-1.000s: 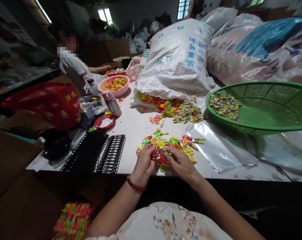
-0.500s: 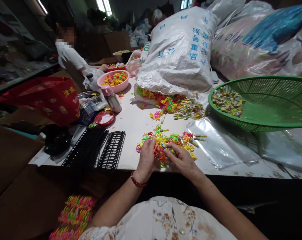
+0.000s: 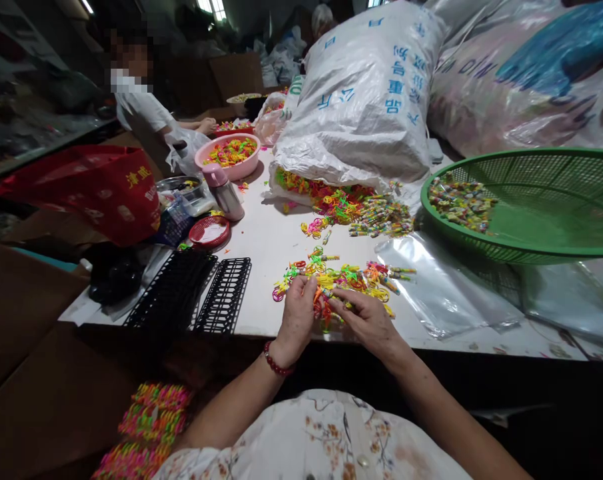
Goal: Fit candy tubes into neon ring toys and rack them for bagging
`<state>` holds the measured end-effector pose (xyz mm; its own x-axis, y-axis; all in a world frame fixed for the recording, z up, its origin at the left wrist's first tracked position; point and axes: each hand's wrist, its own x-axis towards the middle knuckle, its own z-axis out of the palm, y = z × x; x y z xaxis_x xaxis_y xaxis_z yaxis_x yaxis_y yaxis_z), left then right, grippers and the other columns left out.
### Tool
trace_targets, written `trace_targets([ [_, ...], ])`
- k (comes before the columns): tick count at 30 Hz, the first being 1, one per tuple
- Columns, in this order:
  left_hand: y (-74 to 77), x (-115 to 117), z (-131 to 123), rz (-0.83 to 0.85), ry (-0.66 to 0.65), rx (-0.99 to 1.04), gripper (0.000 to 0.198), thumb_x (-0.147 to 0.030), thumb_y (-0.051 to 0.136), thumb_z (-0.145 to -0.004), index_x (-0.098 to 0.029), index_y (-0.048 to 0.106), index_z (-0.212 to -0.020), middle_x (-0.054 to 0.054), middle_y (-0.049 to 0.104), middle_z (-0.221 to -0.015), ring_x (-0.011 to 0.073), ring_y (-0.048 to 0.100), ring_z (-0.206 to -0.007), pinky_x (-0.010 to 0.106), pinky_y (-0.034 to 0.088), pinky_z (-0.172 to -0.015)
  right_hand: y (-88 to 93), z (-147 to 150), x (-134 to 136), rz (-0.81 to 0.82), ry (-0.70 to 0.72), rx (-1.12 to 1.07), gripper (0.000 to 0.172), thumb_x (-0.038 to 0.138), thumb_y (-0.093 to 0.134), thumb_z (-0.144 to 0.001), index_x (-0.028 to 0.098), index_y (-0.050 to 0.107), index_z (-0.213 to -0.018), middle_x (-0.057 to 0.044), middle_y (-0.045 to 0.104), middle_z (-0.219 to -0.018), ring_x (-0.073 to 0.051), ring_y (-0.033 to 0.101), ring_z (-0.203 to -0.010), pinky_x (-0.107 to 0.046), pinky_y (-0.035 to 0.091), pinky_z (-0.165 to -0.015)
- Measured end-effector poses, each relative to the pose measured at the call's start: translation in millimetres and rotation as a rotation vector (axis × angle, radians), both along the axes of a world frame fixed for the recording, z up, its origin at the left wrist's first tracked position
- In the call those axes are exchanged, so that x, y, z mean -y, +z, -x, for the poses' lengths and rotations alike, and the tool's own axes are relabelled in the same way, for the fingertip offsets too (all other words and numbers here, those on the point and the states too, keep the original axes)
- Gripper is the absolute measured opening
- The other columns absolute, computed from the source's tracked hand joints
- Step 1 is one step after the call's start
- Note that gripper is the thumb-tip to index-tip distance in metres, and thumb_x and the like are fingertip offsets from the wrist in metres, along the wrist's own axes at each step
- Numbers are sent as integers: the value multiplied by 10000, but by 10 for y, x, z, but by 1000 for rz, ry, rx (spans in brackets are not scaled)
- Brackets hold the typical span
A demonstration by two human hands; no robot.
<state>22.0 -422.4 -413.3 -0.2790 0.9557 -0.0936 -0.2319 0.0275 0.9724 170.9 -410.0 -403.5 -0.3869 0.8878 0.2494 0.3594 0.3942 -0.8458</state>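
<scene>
At the front edge of the white table, my left hand [image 3: 297,317] pinches a small orange-red plastic piece [image 3: 319,297] between thumb and fingers. Close beside it, my right hand [image 3: 368,321] has its fingers closed around a short patterned tube [image 3: 350,306], mostly covered by the fingers. The hands nearly meet. Around and behind them spreads a loose pile of bright plastic loops [image 3: 326,267] in yellow, green, pink and red. Several patterned tubes [image 3: 400,272] lie at the pile's right side. Exactly how the held pieces join is too small to tell.
A big white woven sack [image 3: 356,93] spills more pieces behind the pile. To the right are clear plastic bags [image 3: 446,293] and a green basket [image 3: 526,250]. Black plastic racks [image 3: 224,293], a flask [image 3: 226,193] and a pink basin [image 3: 238,170] stand left. A co-worker [image 3: 141,107] is beyond.
The view has shifted slightly. Both hands stay close together over the pile, with only small finger movements.
</scene>
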Motion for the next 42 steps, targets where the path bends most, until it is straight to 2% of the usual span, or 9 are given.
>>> trace_targets([
  [6, -31, -27, 22, 47, -7, -85, 328, -515, 595, -863, -200, 527, -803, -53, 467, -605, 100, 412, -525, 228, 359, -518, -23, -14, -8, -84, 19, -35, 235, 295, 603, -913, 236, 724, -1105, -48, 748, -1006, -184, 697, -886, -278, 533, -789],
  [13, -29, -73, 50, 68, -18, -92, 343, -511, 591, -862, -199, 506, -746, -61, 434, -561, 98, 372, -492, 227, 327, -499, 93, 83, 67, -170, 103, 21, 216, 259, 492, -966, 197, 698, -962, -56, 700, -849, -167, 630, -763, -276, 476, -687],
  [18, 29, -204, 51, -6, -82, -221, 374, -533, 516, -904, -206, 511, -722, -29, 481, -612, 123, 424, -563, 243, 350, -548, 115, 2, 12, -149, 78, 78, 229, 278, 467, -967, 218, 684, -1007, -66, 716, -926, -189, 654, -818, -305, 508, -737],
  [22, 117, -578, 184, -84, -52, -469, 347, -487, 417, -955, -213, 546, -786, 7, 578, -729, 145, 501, -675, 259, 376, -639, 47, -430, -172, -196, -182, 117, 268, 361, 509, -943, 236, 686, -1100, -84, 718, -1045, -236, 672, -959, -363, 539, -845],
  [27, 112, -1400, 423, 19, -32, -814, 70, -207, 508, -850, -189, 573, -830, 60, 624, -856, 202, 547, -842, 316, 403, -791, -104, -971, -329, -257, -471, 345, 326, 401, 534, -894, 233, 682, -1130, -108, 636, -1134, -254, 647, -989, -387, 533, -875],
  [30, 61, -1881, 486, -11, -64, -856, 249, -56, 579, -699, -158, 611, -924, 129, 613, -1083, 263, 479, -1113, 356, 331, -981, -183, -997, -313, -244, -447, 319, 334, 396, 496, -916, 218, 667, -1141, -101, 621, -1101, -234, 643, -980, -371, 535, -863],
  [33, 8, -2198, 511, -1, -131, -839, 262, 0, 620, -601, -151, 611, -815, 140, 616, -1045, 283, 446, -1161, 357, 289, -1020, -243, -883, -261, -236, -354, 271, 316, 365, 480, -928, 204, 663, -1130, -101, 620, -1075, -227, 634, -1007, -363, 532, -875],
  [37, -62, -2304, 569, 59, -174, -729, 241, -32, 679, -565, -176, 487, -584, 71, 578, -772, 255, 498, -1011, 328, 344, -908, -260, -759, -220, -200, -284, 222, 292, 345, 484, -931, 204, 663, -1113, -104, 634, -1060, -233, 624, -1026, -370, 522, -890],
  [42, -21, -2028, 714, 125, -132, -408, 196, -234, 628, -718, -195, 441, -671, -2, 483, -656, 160, 499, -721, 297, 408, -721, -112, -660, -221, -34, -355, 94, 314, 466, 529, -911, 200, 644, -1033, -80, 666, -978, -216, 638, -863, -336, 527, -746],
])
